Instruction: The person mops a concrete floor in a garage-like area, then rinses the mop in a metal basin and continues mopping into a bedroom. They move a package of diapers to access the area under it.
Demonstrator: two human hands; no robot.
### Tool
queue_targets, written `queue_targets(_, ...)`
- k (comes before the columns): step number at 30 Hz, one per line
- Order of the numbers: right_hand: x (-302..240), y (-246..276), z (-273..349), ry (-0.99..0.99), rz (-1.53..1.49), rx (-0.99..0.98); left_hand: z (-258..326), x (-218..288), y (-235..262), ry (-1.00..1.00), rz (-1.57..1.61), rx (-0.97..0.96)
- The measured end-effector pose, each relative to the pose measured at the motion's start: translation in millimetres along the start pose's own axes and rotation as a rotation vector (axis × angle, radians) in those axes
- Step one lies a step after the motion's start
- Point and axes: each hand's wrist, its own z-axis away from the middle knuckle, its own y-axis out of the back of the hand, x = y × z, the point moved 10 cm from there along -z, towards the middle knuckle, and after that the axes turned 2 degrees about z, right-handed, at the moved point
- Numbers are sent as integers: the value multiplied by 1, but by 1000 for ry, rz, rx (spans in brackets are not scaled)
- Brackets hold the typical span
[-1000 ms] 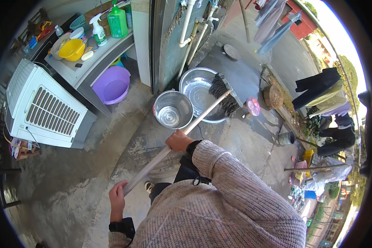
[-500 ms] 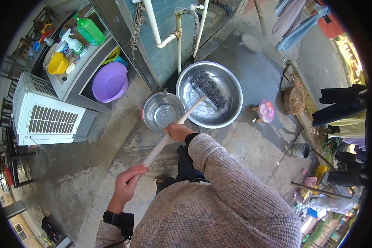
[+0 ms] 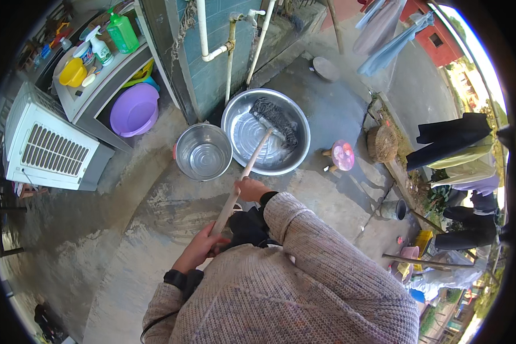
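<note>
A mop with a pale wooden handle (image 3: 228, 205) slants from my body toward the far right. Its dark grey stringy head (image 3: 276, 120) lies inside a wide shiny metal basin (image 3: 233, 150), near the basin's far right wall. My right hand (image 3: 251, 189) is wrapped round the middle of the handle. Lower on the left, near its close end, my left hand (image 3: 202, 243) grips the handle too. Just left of the basin stands a metal bucket (image 3: 204, 153) with nothing visible inside but its ringed bottom.
White pipes with a tap (image 3: 252, 18) run down the tiled wall behind the basin. A small pink-topped stool (image 3: 343, 155) and a woven basket (image 3: 382, 144) stand to the right. At left are a purple basin (image 3: 135, 110) and a white air cooler (image 3: 54, 146). Clothes (image 3: 453, 137) hang far right.
My left hand has moved right and closer to my body, bringing the handle's near end along. The mop head has turned a little in the basin. The view has shifted.
</note>
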Motion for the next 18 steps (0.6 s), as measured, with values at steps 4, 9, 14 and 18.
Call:
queue_targets(4, -14, -10, 31, 5, -12, 91, 32, -32, 14, -16, 76, 59)
queue_targets(9, -63, -31, 59, 102, -25, 125, 79, -68, 25, -64, 149, 75)
queue_targets(14, -108, -48, 78, 234, 30, 92, 111, -113, 20, -93, 176, 79)
queue_targets(18, -99, -63, 94, -37, -436, -79, 141, -129, 19, -91, 288, 77)
